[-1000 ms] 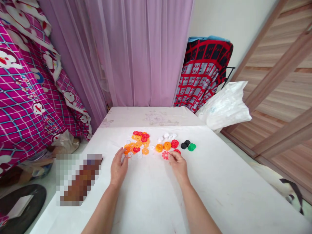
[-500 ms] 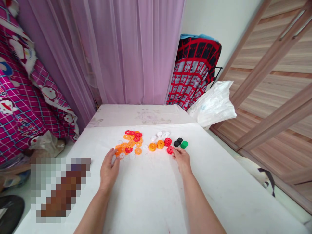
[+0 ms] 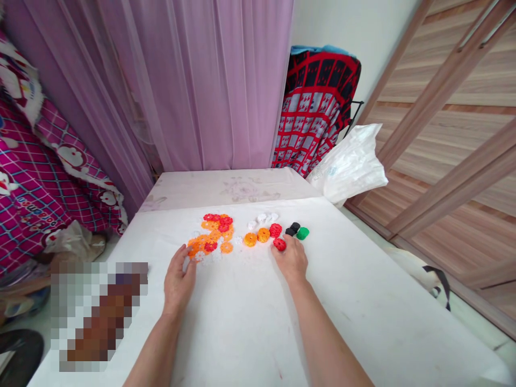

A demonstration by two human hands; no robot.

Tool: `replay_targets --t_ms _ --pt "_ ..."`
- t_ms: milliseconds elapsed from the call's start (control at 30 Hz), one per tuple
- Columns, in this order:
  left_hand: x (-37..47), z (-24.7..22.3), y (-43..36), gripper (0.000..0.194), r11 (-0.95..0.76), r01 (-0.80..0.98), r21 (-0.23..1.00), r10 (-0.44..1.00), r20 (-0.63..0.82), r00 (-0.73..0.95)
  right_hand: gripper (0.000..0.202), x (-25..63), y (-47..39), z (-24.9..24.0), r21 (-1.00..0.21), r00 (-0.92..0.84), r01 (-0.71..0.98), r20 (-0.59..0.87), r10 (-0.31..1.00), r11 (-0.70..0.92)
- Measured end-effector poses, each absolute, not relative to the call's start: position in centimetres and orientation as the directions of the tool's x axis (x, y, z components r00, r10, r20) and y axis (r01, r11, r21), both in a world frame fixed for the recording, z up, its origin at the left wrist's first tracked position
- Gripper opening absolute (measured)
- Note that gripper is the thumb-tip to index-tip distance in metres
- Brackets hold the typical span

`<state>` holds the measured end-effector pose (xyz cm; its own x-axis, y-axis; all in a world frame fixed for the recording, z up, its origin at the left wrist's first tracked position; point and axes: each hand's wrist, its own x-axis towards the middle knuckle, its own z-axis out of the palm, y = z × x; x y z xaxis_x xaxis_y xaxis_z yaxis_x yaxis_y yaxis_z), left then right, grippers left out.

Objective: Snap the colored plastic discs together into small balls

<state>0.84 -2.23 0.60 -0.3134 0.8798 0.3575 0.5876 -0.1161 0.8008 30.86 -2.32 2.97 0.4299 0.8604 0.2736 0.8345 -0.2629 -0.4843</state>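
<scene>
My left hand (image 3: 180, 277) rests at the near left edge of a loose pile of orange flower-shaped discs (image 3: 209, 236), fingers curved and apart, holding nothing. White and red discs are mixed into that pile. My right hand (image 3: 292, 259) has its thumb and fingers around the sides of a small stack of red flower-shaped discs (image 3: 279, 244). Just beyond it stands another red stack (image 3: 276, 230). To its left are two orange stacks (image 3: 263, 235), with white discs (image 3: 262, 217) behind them. Black discs (image 3: 293, 228) and a green stack (image 3: 302, 233) lie past my right fingers.
A white cloth covers the table (image 3: 237, 317). A white plastic bag (image 3: 349, 166) hangs by its far right corner. Purple curtains (image 3: 209, 86) fall behind it, and a wooden wardrobe (image 3: 451, 118) stands at right. A blurred patch (image 3: 105, 317) hides the left side.
My right hand has shifted slightly left, its thumb moving to the near left side of the red stack so the fingers surround it. The left hand stays by the pile. The view has shifted slightly.
</scene>
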Motion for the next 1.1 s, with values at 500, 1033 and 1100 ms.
replay_targets --t_ms 500,1033,1100 --pt "0.4 0.8 -2.1 0.033 -0.127 0.558 0.82 0.854 0.377 -0.359 0.02 31.5 -1.8 1.6 -0.426 0.405 0.871 0.339 0.849 -0.245" --pt "-0.1 0.8 -1.7 0.032 -0.089 0.492 0.866 0.847 0.325 -0.419 0.014 19.4 -1.5 2.6 -0.385 -0.027 0.903 0.389 0.921 0.189" --pt "-0.1 0.8 -1.6 0.033 -0.089 0.502 0.86 0.851 0.328 -0.411 0.014 18.9 -1.0 2.5 -0.387 -0.005 0.909 0.362 0.932 0.155"
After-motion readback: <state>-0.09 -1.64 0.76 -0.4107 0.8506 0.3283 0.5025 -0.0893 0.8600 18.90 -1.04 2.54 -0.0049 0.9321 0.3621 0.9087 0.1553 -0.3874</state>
